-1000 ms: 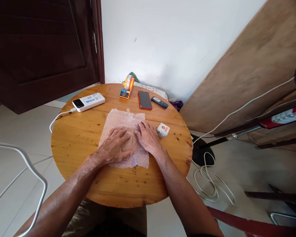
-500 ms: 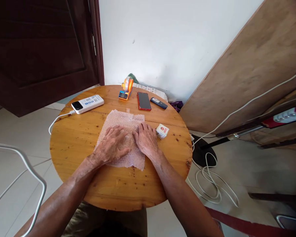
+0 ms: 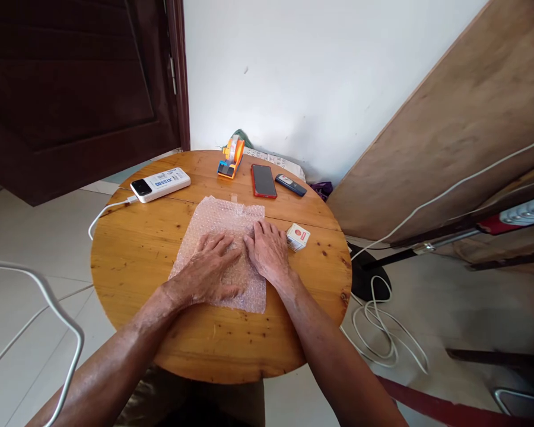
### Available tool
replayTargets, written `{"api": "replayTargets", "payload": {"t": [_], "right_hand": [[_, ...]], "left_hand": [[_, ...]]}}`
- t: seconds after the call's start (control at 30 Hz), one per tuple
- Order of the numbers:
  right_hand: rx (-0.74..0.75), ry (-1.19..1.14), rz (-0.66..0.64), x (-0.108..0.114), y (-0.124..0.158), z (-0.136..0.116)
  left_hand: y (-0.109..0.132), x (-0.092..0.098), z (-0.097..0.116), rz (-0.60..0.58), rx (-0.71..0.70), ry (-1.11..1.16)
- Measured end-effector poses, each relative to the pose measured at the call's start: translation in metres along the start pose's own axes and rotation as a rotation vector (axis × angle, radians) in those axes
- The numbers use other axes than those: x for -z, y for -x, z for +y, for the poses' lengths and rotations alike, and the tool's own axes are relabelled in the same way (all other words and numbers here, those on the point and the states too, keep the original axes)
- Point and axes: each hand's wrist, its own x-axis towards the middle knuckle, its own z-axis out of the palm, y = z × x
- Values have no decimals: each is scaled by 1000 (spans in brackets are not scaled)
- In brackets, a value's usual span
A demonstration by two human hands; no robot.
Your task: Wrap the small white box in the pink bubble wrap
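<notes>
A sheet of bubble wrap lies flat in the middle of a round wooden table. My left hand rests palm down on it, fingers stretched out. My right hand lies flat on the sheet's right part, fingers spread, beside the left hand. A small white box with a red mark sits just right of my right hand, not touched.
At the table's far side lie a white power bank with a white cable, an orange tape dispenser, a red-edged phone and a dark small phone. A wooden board leans at right; white cables lie on the floor.
Both hands stay flat on the bubble wrap and have slid slightly toward me; the sheet looks smoother. The view shifted a little.
</notes>
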Motion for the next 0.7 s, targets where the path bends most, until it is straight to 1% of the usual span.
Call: {"api": "replayTargets", "payload": {"t": [0.17, 0.3, 0.43, 0.53, 0.63, 0.7], "right_hand": [[10, -21, 3, 1, -1, 2], [10, -27, -23, 6, -1, 2], [24, -15, -64, 11, -1, 2], [53, -25, -76, 15, -1, 7], [91, -109, -5, 30, 2, 11], [148, -269, 77, 51, 11, 6]], "left_hand": [[-1, 2, 3, 6, 19, 31], [-3, 0, 7, 31, 68, 52], [-3, -2, 11, 6, 29, 22], [-3, -1, 13, -17, 23, -4], [-3, 0, 15, -20, 33, -8], [-4, 0, 14, -16, 31, 7]]}}
